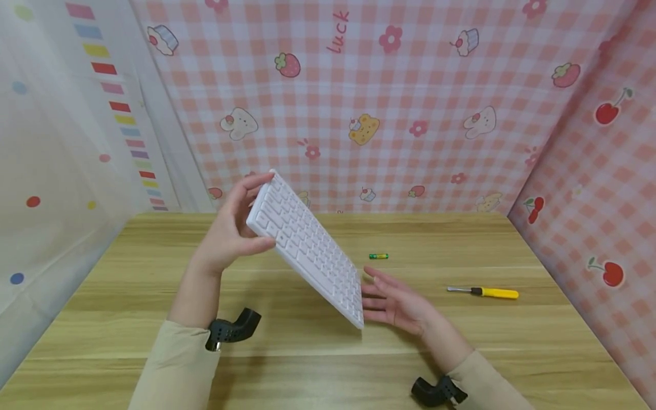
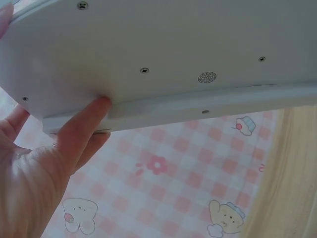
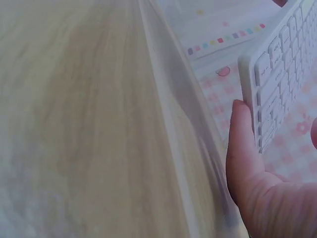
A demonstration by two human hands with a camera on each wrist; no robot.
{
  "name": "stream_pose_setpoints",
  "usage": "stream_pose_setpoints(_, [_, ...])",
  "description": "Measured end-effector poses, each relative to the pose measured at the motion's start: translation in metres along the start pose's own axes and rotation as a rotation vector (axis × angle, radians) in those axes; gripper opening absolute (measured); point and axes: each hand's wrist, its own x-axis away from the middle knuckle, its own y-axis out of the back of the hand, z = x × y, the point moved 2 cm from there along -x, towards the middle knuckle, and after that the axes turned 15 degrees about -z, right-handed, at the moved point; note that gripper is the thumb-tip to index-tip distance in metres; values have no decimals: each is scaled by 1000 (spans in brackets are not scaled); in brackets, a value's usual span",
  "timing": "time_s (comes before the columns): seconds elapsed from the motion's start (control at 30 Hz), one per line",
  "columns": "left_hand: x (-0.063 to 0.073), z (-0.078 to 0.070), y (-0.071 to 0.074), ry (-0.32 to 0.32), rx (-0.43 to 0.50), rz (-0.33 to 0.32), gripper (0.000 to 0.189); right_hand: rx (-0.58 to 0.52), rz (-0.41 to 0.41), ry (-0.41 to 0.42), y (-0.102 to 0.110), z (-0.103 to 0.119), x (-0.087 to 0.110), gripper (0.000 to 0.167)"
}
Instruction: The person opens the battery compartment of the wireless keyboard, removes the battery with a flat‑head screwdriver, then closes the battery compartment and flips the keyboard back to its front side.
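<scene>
A white keyboard point(image 1: 311, 250) is held tilted above the wooden table, its left end high and its right end low. My left hand point(image 1: 221, 233) grips the raised end, thumb on the near edge and fingers round the far side. In the left wrist view the keyboard's pale underside point(image 2: 168, 39) shows several small screws and a round patterned mark. At the lower end is my right hand point(image 1: 402, 307), fingers extended behind the keyboard's edge. From the right wrist view, a finger point(image 3: 242, 129) appears to touch that end.
A green battery point(image 1: 378, 256) lies on the wooden table point(image 1: 441, 353) beyond the right hand. Farther right lies a screwdriver point(image 1: 494, 292) with a yellow handle, its tip pointing left. Patterned cloth point(image 1: 328, 102) hangs at the back and both sides.
</scene>
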Motion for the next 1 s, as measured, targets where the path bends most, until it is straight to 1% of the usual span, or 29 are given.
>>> stream_pose_setpoints(0.23, [6,3,3,-4,22,-16,92,-29,-56,8,5,1,2,63])
stream_pose_setpoints(0.37, [9,4,5,-6,27,-32,92,-39,-70,52,6,2,5,61])
stream_pose_setpoints(0.5, [13,5,8,9,9,-54,94,-75,-89,95,9,4,7,58])
stream_pose_setpoints(0.6, [17,6,11,40,-15,-72,95,-116,-118,123,11,4,8,54])
stream_pose_setpoints(0.7, [20,8,14,78,-42,-74,96,-149,-168,160,14,6,9,50])
stream_pose_setpoints(0.9, [28,13,21,156,-71,-19,94,-173,-242,225,22,10,11,44])
stream_pose_setpoints(1.0, [32,17,26,203,-49,24,92,-171,-303,238,26,13,11,43])
